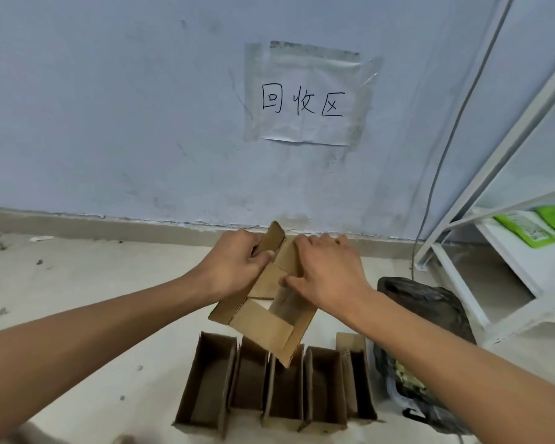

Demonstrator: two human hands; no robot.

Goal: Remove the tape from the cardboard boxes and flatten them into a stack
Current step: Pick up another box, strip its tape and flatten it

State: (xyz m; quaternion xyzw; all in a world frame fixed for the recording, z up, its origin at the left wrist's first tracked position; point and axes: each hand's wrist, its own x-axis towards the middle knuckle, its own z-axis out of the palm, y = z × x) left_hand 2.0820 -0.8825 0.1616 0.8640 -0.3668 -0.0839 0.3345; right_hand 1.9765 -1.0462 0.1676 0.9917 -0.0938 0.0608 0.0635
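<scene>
The person holds one cardboard box [263,302] in the air at the centre of view, above a row of open boxes [276,386] standing on the floor [87,283] at 6 o'clock, probably to work its flaps free before flattening. The left hand [234,261] grips a raised flap [271,237] at the box's 11 o'clock corner, fingers curled round it. The right hand [327,274] lies over the 1 o'clock side, fingers bent over the far edge, thumb pressed on the panel. A dark bag [423,318] sits at 4 o'clock. No tape is discernible on the box.
</scene>
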